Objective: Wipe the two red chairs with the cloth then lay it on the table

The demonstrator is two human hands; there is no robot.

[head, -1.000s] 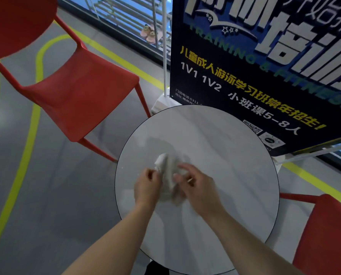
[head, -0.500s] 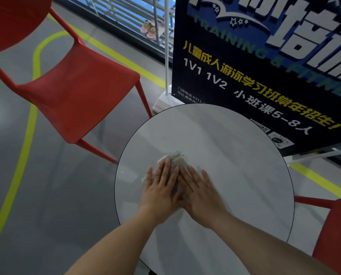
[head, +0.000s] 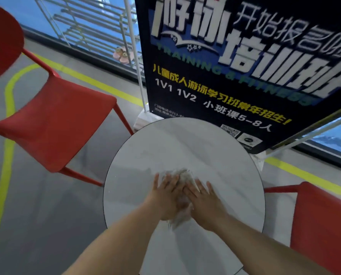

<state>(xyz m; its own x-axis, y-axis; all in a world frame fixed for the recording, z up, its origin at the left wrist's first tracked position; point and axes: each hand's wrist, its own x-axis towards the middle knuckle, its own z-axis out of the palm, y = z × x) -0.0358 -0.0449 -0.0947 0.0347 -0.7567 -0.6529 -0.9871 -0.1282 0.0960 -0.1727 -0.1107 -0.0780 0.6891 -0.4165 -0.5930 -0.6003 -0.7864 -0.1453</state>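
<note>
A whitish cloth (head: 185, 175) lies on the round grey table (head: 215, 155), near its middle. My left hand (head: 166, 197) and my right hand (head: 205, 205) press flat on the cloth side by side, fingers spread, covering most of it. Only the cloth's far edge and a strip between my wrists show. One red chair (head: 52, 124) stands to the left of the table. The other red chair (head: 324, 225) is at the right edge, partly out of view.
A dark swimming-course banner (head: 235, 76) on a white stand rises right behind the table. Yellow lines run over the grey floor (head: 36, 215). A glass wall with metal railings (head: 90, 22) lies beyond.
A second ago both hands were pinching the bunched cloth. They then opened and pressed it flat. Since half a second ago the hands have barely moved; the view tilted up.
</note>
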